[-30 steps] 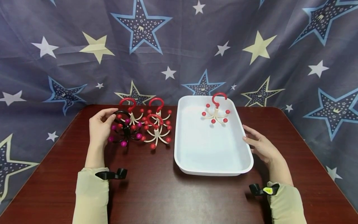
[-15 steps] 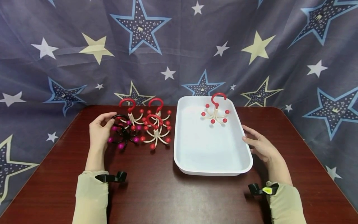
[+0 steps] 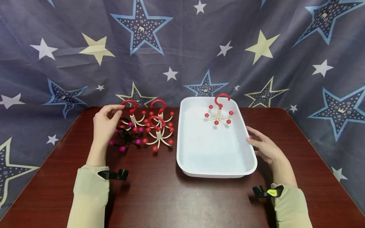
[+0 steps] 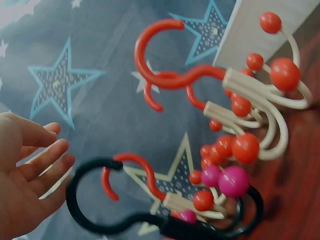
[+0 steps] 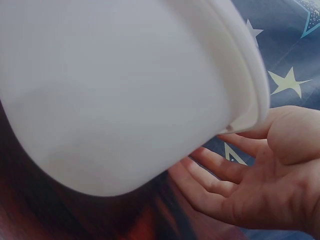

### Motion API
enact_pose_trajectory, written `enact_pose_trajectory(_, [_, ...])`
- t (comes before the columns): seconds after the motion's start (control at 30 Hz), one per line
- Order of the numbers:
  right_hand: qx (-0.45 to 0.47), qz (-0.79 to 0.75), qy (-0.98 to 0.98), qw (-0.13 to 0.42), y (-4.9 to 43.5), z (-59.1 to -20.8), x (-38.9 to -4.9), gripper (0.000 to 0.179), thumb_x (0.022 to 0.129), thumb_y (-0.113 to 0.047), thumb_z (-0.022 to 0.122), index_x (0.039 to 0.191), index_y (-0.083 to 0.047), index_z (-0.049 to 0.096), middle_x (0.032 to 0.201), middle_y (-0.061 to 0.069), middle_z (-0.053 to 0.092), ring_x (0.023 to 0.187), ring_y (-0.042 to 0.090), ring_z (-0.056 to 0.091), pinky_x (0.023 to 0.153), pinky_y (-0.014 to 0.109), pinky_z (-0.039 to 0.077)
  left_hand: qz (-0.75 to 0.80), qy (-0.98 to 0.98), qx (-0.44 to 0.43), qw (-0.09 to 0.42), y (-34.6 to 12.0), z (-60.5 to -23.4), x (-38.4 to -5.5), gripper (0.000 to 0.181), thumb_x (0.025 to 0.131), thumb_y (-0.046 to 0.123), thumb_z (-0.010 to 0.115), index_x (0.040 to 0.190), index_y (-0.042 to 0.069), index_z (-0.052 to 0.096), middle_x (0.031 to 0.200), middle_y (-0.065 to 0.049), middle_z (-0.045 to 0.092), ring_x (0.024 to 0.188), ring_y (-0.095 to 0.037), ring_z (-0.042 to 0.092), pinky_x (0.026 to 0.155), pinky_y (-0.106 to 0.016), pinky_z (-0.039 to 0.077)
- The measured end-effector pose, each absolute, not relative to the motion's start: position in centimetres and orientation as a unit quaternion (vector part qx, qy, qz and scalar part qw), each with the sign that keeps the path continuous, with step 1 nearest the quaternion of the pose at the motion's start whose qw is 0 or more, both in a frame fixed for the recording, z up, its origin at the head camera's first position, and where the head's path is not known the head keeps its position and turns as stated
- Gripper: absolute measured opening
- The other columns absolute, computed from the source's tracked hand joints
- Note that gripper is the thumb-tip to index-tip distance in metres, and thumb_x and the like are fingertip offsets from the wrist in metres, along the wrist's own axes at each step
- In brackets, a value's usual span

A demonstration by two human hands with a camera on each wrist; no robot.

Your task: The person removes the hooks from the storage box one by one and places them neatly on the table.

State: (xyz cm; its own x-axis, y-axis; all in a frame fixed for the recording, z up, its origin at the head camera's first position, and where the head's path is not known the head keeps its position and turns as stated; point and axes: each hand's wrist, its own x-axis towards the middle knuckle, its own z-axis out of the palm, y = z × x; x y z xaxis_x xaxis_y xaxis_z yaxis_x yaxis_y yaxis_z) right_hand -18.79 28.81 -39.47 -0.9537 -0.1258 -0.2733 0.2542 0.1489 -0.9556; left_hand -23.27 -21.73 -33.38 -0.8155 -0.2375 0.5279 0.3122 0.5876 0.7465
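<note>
My left hand (image 3: pixel 105 126) hovers at the left of a group of spider-shaped hook hangers, its fingers apart and holding nothing. Nearest to it stands a black hanger (image 3: pixel 126 136) with magenta ball tips; in the left wrist view a gap shows between the hand and its black hook (image 4: pixel 75 200). Cream hangers with red hooks and red balls crowd beside it, the front one (image 3: pixel 158 136) closest to me. Another cream hanger (image 3: pixel 219 114) stands inside a white tray (image 3: pixel 214 155). My right hand (image 3: pixel 269 150) touches the tray's right rim, fingers relaxed along its outer side.
Everything stands on a dark red-brown table (image 3: pixel 159 202). Behind it hangs a grey-blue curtain (image 3: pixel 182 50) with a star print. Each wrist wears a black strap with a small camera mount (image 3: pixel 114 174).
The black hanger was lowered to the table beside the cream ones and let go. My left hand then rose slightly away from its hook. The right hand stayed at the tray.
</note>
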Motion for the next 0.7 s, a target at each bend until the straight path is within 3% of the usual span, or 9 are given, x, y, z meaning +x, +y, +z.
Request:
enact_pose_trajectory(0.3, [0.040,-0.654,0.741,0.145,28.9,-39.4,-18.6,0.067,0.091,-0.023,0.055,0.146,-0.017,0.017,0.113,0.000,0.046,0.092,0.008,0.057,0.078,0.035,0.049,-0.446,-0.847,-0.089,0.274,-18.1,-31.0,-24.8,0.017,0.084,0.007,0.059,0.097,0.006,0.070,0.091,-0.012,0.068,0.068,0.005,0.053,0.062,-0.013,0.039])
enact_pose_trajectory(0.57, [0.034,-0.654,0.742,0.142,28.9,-39.8,-18.7,0.067,0.091,-0.024,0.054,0.146,-0.018,0.017,0.119,0.005,0.045,0.093,0.009,0.058,0.078,0.036,0.049,-0.411,-0.870,-0.145,0.229,-12.8,-29.6,-25.5,0.017,0.084,0.009,0.059,0.098,0.008,0.069,0.095,-0.009,0.066,0.077,-0.017,0.061,0.070,-0.027,0.045])
enact_pose_trajectory(0.7, [0.039,-0.653,0.743,0.142,28.9,-39.7,-18.8,0.067,0.090,-0.025,0.055,0.146,-0.019,0.018,0.125,0.009,0.042,0.094,0.008,0.057,0.079,0.037,0.049,-0.418,-0.866,-0.177,0.209,-9.6,-29.5,-25.5,0.017,0.084,0.007,0.058,0.097,0.007,0.069,0.094,-0.009,0.064,0.078,-0.018,0.061,0.071,-0.030,0.046])
